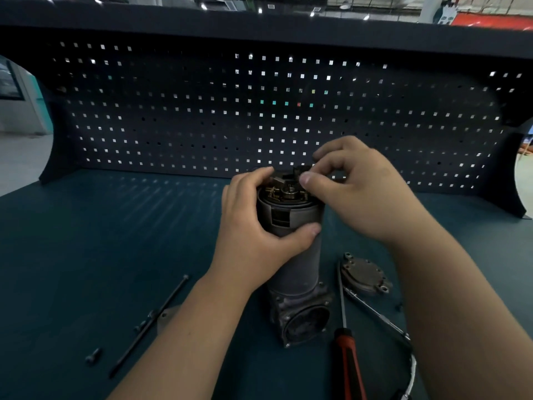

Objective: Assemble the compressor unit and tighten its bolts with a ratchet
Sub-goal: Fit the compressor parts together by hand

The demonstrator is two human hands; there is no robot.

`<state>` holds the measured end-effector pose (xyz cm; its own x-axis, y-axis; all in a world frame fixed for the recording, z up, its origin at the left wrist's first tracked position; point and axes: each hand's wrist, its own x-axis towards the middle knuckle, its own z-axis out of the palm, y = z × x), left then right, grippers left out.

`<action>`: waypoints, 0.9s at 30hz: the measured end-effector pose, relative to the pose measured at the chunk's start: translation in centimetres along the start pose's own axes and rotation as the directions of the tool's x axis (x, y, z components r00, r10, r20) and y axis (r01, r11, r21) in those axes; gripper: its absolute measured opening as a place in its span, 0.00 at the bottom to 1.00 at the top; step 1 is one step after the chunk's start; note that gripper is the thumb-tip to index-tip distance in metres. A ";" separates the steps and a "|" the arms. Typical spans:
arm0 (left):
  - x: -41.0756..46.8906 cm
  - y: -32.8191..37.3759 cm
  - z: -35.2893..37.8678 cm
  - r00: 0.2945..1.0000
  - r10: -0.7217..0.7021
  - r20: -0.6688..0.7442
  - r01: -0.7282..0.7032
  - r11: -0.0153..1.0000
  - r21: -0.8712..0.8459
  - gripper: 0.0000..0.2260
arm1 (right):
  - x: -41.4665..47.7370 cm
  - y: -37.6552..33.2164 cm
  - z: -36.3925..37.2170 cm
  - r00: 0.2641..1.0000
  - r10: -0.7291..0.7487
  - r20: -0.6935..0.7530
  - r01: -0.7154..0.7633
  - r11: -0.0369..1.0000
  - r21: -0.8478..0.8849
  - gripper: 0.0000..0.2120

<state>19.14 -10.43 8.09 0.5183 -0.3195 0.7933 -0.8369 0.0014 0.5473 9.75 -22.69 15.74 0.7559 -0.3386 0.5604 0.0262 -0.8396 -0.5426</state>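
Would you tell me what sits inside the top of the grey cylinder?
Brass-coloured contacts and a round metal hub show in the grey cylinder. The right hand, pinching a small black part, covers its right side.

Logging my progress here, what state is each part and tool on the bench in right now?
compressor unit: upright, top open, internals exposed.
left hand: grips the unit's body.
right hand: pinches a black part at the top.
cover plate: off, lying beside the unit.
screwdriver: lying unused.
long bolt: loose, not fitted.
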 end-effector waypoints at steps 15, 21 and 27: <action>-0.3 0.4 0.7 0.996 -0.072 -0.045 0.069 0.995 -0.073 0.30 | 0.7 -0.5 0.1 0.996 0.005 0.090 -0.009 0.999 0.046 0.08; -0.4 0.2 0.5 0.997 -0.068 -0.020 0.066 0.994 -0.090 0.38 | -0.2 -0.1 1.6 0.996 -0.043 -0.082 0.055 0.987 0.149 0.09; -0.5 0.2 0.9 0.995 -0.092 -0.034 0.087 0.990 -0.114 0.36 | -0.1 -0.1 2.0 0.989 -0.051 -0.142 0.071 0.987 0.145 0.10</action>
<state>18.55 -11.17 7.58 0.5986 -0.2859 0.7483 -0.7629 0.0815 0.6414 11.03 -21.73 14.50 0.6533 -0.3524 0.6700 0.1749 -0.7908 -0.5865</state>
